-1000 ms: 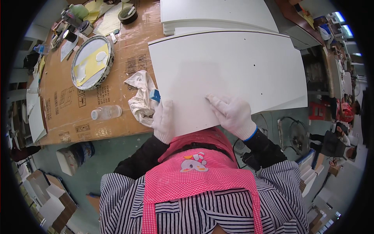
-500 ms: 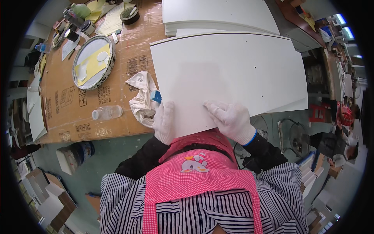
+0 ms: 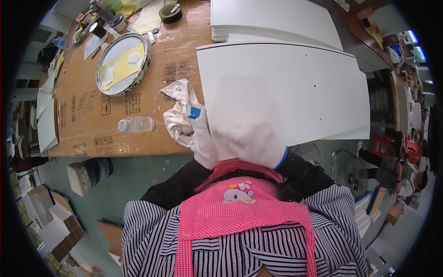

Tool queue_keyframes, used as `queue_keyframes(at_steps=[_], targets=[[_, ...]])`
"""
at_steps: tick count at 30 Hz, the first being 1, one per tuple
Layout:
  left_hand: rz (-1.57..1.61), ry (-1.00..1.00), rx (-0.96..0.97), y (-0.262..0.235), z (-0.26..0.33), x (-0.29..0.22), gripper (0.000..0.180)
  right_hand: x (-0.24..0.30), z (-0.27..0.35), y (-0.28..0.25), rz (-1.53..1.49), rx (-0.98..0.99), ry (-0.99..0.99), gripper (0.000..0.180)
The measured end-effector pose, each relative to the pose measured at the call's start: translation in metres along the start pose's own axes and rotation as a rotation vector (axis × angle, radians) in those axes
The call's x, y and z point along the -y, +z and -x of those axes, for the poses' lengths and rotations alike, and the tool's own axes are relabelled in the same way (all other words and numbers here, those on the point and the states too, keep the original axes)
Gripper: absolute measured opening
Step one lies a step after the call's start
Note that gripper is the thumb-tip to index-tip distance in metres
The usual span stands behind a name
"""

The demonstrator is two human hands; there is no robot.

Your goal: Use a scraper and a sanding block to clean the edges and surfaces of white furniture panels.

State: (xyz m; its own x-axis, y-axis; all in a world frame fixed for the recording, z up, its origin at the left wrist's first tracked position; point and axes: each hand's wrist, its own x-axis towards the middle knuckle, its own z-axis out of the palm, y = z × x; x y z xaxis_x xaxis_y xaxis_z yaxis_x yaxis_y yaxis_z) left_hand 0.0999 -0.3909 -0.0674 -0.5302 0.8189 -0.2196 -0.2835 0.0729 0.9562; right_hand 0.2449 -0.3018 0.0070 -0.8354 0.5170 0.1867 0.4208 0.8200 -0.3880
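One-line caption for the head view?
Gloved right hand presses a white panel; left hand at its edge beside a crumpled cloth.

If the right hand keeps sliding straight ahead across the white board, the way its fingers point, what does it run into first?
Nothing for a long way, as far as I can judge: the right hand lies flat on the white board, bare ahead of it. Past the far edge lies the stack of white panels.

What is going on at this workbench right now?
A person in white gloves bends over a white panel lying on a cardboard-covered table. The right hand presses flat on the panel's near edge; the left hand sits at its left edge, beside a crumpled cloth and a small blue block. A plastic bottle and a round tin lie further left.
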Motion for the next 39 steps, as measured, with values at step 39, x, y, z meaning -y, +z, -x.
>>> queue_keyframes(at_steps=[39], targets=[[-1.089, 0.948, 0.104, 0.012, -0.099, -0.026, 0.04, -0.015, 0.125, -0.046, 0.106, -0.276, 0.58, 0.036]])
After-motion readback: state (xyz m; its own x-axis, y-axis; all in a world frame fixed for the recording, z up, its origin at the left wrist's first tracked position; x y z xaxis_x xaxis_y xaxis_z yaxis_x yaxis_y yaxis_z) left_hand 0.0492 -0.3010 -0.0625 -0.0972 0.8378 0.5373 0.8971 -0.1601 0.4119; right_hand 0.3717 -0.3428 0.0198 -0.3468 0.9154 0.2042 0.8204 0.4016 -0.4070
